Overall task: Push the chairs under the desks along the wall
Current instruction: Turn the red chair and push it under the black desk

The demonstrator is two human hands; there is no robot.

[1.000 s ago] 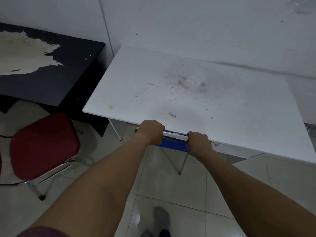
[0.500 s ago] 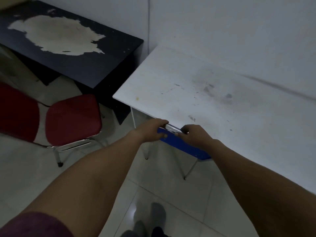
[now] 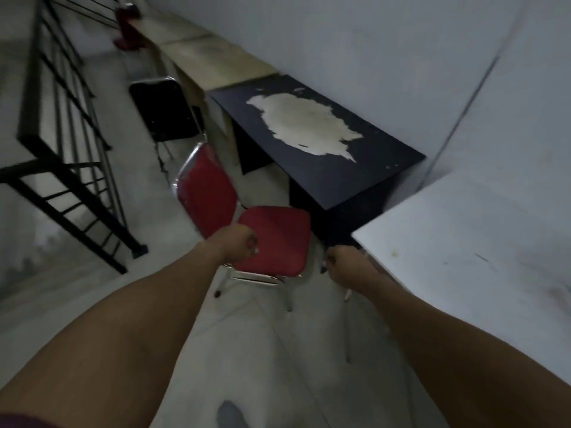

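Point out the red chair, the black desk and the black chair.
red chair (image 3: pixel 278 239), head view, on the seat cushion.
black desk (image 3: pixel 364 177), head view, on the dark top near its front edge.
black chair (image 3: pixel 163 109), head view, on the backrest.

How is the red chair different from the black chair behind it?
The red chair has red padding; the black chair has dark padding. The red chair is nearer, by the black desk; the black chair stands farther along the wall, by the beige desk. Both stand out on the floor, not pushed under a desk.
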